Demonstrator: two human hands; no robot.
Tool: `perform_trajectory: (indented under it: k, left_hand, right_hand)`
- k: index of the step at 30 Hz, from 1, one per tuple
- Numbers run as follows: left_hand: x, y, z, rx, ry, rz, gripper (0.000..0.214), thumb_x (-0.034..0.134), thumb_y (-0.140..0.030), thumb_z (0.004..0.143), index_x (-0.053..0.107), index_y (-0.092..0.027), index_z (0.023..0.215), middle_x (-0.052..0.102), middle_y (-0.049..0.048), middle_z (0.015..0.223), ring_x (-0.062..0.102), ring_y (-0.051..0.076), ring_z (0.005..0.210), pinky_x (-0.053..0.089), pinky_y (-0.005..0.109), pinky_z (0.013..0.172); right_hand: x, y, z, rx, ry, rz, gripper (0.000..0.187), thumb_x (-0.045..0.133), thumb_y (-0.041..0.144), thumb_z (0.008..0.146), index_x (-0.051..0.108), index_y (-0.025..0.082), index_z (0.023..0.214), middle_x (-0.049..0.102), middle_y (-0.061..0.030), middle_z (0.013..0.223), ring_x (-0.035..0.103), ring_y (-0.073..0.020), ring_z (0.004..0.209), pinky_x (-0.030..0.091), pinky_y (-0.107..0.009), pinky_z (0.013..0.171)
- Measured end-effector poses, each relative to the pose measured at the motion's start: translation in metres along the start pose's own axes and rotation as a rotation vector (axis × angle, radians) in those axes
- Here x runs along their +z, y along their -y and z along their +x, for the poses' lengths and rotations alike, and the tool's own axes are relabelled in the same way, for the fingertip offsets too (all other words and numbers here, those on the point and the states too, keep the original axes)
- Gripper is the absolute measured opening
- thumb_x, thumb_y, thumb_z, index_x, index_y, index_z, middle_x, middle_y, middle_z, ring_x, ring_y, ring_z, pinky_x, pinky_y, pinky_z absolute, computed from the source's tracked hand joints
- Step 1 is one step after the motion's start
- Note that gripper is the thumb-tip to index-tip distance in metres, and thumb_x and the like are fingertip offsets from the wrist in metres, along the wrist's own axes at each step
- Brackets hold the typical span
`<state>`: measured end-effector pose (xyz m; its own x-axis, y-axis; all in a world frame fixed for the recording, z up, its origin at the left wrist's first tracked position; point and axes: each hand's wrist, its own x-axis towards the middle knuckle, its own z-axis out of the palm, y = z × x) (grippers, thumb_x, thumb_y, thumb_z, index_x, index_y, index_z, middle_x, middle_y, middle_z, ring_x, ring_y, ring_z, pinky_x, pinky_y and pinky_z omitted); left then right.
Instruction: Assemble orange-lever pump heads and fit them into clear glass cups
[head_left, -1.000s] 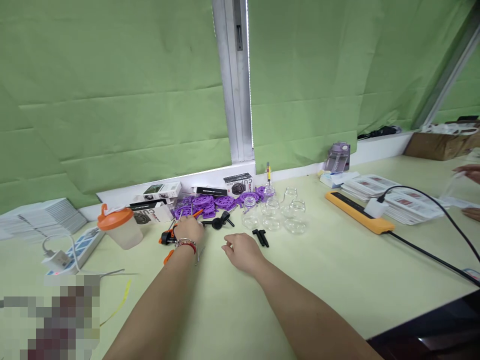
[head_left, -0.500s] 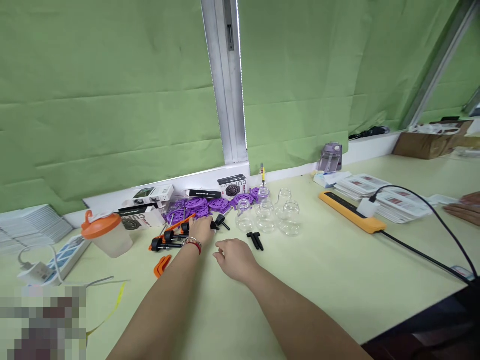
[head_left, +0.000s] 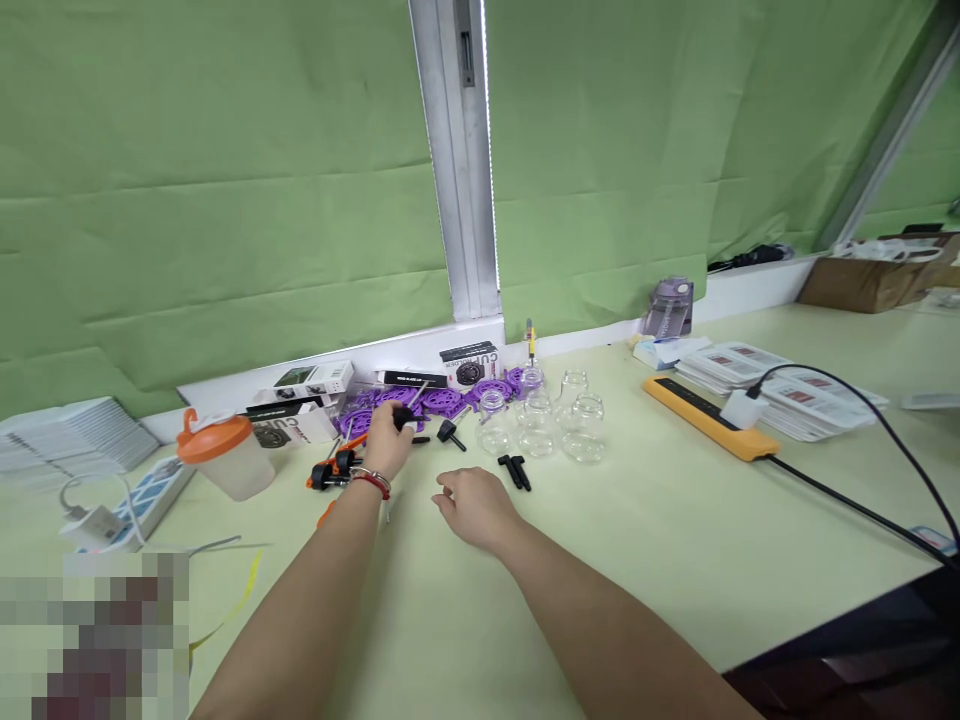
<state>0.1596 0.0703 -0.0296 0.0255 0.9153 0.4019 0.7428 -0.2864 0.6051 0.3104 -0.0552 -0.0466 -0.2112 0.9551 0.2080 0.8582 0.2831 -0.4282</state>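
Left hand [head_left: 384, 447] closed round small black knob [head_left: 406, 418] — knob sat at near edge of purple parts [head_left: 442, 400], by back of table [head_left: 600, 560]. Right hand [head_left: 474, 505] lay palm down on table, fingers loose, gripping nothing — black pegs [head_left: 514, 470] just beyond it. Second knob [head_left: 448, 432] lay apart, beside glass jars [head_left: 537, 428]. Orange-black clamps [head_left: 330, 472] near left wrist; orange-lidded cup [head_left: 225, 455] further left.

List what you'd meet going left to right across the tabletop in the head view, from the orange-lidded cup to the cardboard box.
Orange-lidded cup → left hand, pinching a black part → clear glass jars → purple bottle → white plug adapter → cardboard box.
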Motion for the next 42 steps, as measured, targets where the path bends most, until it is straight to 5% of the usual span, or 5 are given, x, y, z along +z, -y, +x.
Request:
perform_trajectory:
  k: [10,17,26,35,42]
  left_hand:
    - [-0.101,0.025,-0.077,-0.351,-0.234,-1.078,0.036,0.06,-0.015,0.067,0.048,-0.023,0.1,0.059,0.0002,0.084,0.065,0.014,0.073,0.05,0.027,0.065]
    - [-0.102,0.048,-0.104,-0.339,-0.382,-1.26,0.049,0.061,-0.004,0.049,0.057,-0.022,0.094,0.057,-0.0016,0.084,0.06,0.012,0.071,0.047,0.025,0.064]
    - [-0.106,0.059,-0.102,-0.29,-0.439,-1.175,0.026,0.06,-0.036,0.073,0.061,-0.019,0.092,0.06,0.0033,0.096,0.055,0.012,0.068,0.038,0.023,0.052]
    - [-0.102,0.059,-0.103,-0.359,-0.419,-1.205,0.038,0.063,-0.023,0.059,0.057,-0.018,0.096,0.063,0.002,0.089,0.056,0.011,0.064,0.036,0.023,0.055]
    - [-0.097,0.05,-0.112,-0.331,-0.025,-1.075,0.029,0.064,-0.014,0.05,0.067,-0.015,0.078,0.062,0.0011,0.078,0.049,0.012,0.067,0.031,0.021,0.053]
  right_hand:
    - [0.019,0.027,-0.012,-0.129,0.106,0.165,0.027,0.048,0.028,0.089,0.067,0.021,0.107,0.069,-0.0067,0.102,0.061,-0.0189,0.094,0.04,-0.027,0.078]
    - [0.063,0.081,-0.008,-0.129,0.155,0.182,0.03,0.042,0.032,0.092,0.068,0.018,0.097,0.07,-0.0086,0.096,0.062,-0.0198,0.089,0.041,-0.027,0.072]
    - [0.087,0.125,0.023,0.175,0.167,0.11,0.019,0.058,0.033,0.078,0.068,0.019,0.086,0.07,-0.0099,0.091,0.064,-0.0234,0.081,0.041,-0.028,0.062]
    - [0.078,0.111,0.021,0.291,0.087,0.43,0.023,0.062,0.033,0.077,0.058,0.016,0.062,0.06,-0.0044,0.066,0.051,-0.0129,0.056,0.032,-0.025,0.051]
    - [0.015,0.033,0.009,0.424,0.24,1.259,0.022,0.055,0.034,0.083,0.046,0.017,0.071,0.05,0.0028,0.06,0.032,-0.0046,0.039,0.016,-0.021,0.04]
